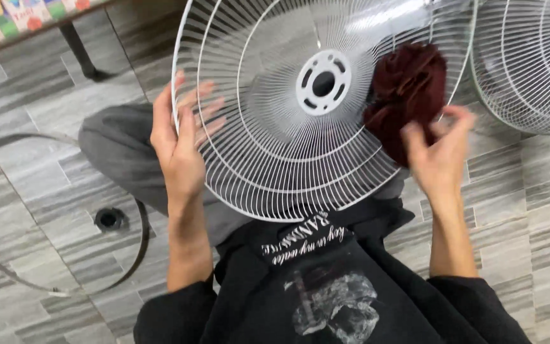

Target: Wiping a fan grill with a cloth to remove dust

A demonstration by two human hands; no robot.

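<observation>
Wiping a white fan grille over the lap

Left hand (179, 143) grips the rim of the fan grille (288, 140); right hand (440, 153) pinches a dark red cloth (408, 89) against it (probably light, springy wire, best held at the rim).

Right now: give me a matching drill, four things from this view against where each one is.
Things:
1. fan guard
2. dark red cloth
3. metal ring
4. second fan guard

Places:
A. lying on the floor tiles at far left
B. at the top right edge of the view
C. gripped at its rim by the left hand
D. pressed against the wires by the right hand

Pairs: 1-C, 2-D, 3-A, 4-B
</observation>
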